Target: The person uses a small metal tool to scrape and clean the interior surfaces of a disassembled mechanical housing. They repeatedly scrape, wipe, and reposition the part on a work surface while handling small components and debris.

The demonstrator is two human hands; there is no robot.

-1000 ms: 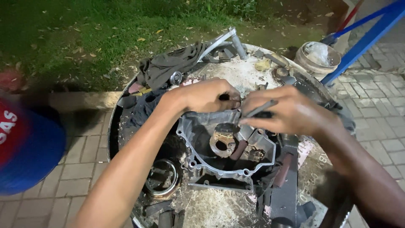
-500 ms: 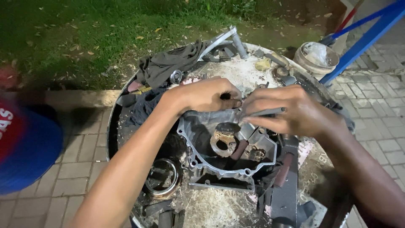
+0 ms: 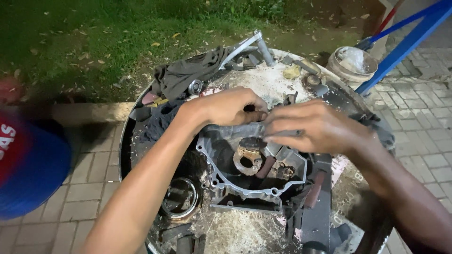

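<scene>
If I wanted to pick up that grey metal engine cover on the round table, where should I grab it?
Probably by the near flanged rim of the engine cover, coming from the front. That edge is bare, while the left hand and right hand crowd the far edge and rusty parts fill the hollow middle.

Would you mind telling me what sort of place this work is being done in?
Probably an outdoor, makeshift repair spot: a metal engine cover lies on a round drum top strewn with parts and a dark rag, beside grass and brick paving.
</scene>
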